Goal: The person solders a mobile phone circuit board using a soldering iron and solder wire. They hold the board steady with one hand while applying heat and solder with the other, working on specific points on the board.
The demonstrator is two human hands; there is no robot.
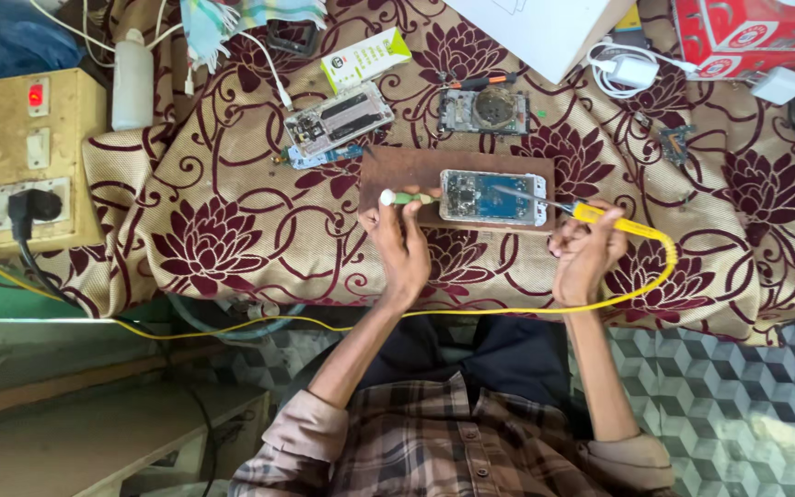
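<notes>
Here, left hand (401, 241) gripping green tool (409, 197), right hand (585, 250) holding yellow soldering iron (611, 219), red box (754, 35) top right.

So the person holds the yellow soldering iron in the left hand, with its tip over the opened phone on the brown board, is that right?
Not quite: the head view shows the yellow soldering iron in the right hand. Its tip is indeed over the opened phone on the brown board.
</notes>
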